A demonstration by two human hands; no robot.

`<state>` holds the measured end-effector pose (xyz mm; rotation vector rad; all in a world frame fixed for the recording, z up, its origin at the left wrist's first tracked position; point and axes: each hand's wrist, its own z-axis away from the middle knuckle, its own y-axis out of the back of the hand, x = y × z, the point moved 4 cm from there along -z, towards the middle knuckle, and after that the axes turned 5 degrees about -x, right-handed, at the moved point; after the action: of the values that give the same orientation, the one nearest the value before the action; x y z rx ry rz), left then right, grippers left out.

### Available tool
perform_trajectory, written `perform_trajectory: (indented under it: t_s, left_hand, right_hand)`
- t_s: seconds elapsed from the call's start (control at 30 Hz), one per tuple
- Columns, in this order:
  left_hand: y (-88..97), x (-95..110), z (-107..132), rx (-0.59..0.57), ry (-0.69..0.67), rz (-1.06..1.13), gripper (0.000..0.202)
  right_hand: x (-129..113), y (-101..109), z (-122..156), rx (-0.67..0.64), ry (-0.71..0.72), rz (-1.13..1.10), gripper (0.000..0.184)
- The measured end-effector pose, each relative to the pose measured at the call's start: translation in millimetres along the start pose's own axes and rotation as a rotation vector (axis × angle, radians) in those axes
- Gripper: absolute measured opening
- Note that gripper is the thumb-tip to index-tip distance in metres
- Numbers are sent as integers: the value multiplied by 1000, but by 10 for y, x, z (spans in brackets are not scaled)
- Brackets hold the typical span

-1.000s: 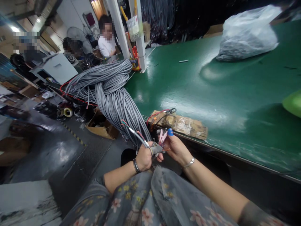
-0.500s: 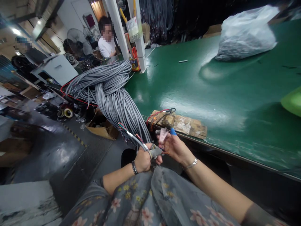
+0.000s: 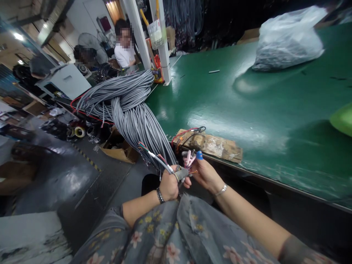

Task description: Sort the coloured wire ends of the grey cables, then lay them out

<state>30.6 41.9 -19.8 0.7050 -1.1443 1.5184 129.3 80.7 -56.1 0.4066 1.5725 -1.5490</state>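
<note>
My left hand [image 3: 169, 185] is closed around a grey cable [image 3: 161, 161] near its end, with a grey wrap on the forefinger. Past its white sleeve, the cable's far end fans into thin coloured wires [image 3: 142, 146]. More thin wires with an orange-copper tip [image 3: 193, 172] stick out between my two hands. My right hand [image 3: 205, 171], a blue cover on one fingertip, has its fingers bent around a small pale pink clip [image 3: 189, 158]. Part of its grip is hidden. Just left of my hands hangs a thick bundle of grey cables [image 3: 140, 117].
A worn wooden block [image 3: 220, 146] with red and black leads lies on the green bench's [image 3: 220, 106] front edge. Farther back sit a filled plastic bag [image 3: 288, 40] and white posts [image 3: 162, 44]. An open carton [image 3: 118, 150] is on the floor. A co-worker [image 3: 125, 47] sits beyond.
My right hand has shifted slightly left and the pink clip, blurred before, now shows sharply, tilted upright. My left hand stays on the cable. A person at far left has bent down.
</note>
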Motion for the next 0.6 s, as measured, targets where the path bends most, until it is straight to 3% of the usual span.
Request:
perform_trajectory:
  t_s: [0.13, 0.27, 0.33, 0.6]
  left_hand:
    - [15, -14, -1, 3, 6, -16, 43]
    - [39, -15, 11, 13, 18, -33, 41]
    - [45, -18, 12, 10, 22, -36, 40]
    - [38, -36, -13, -5, -3, -31, 39]
  right_hand:
    - [-6, -3, -43, 56, -11, -59, 53]
    - [-96, 40, 23, 191, 148, 179, 52]
    - [-98, 47, 51, 197, 167, 223, 52]
    - [34, 0, -36, 83, -29, -199, 47]
